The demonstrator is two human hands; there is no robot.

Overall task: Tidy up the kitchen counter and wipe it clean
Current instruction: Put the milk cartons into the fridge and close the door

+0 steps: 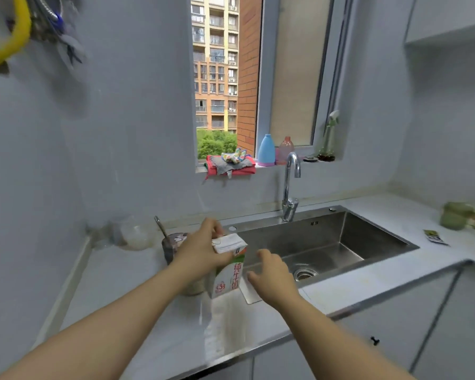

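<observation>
Left grip (pixel 200 250) holds milk carton (pixel 228 275), spoon (pixel 161 229) in dark cup (pixel 169 248)

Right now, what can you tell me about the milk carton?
The carton is a tall white paperboard box with green patches and red characters down one side, and its folded top is pale and creased. It stands roughly upright on the counter at the left edge of the sink; whether its base is lifted cannot be told. The left hand grips its top from the left. The right hand hovers open beside it, apparently not touching.
</observation>
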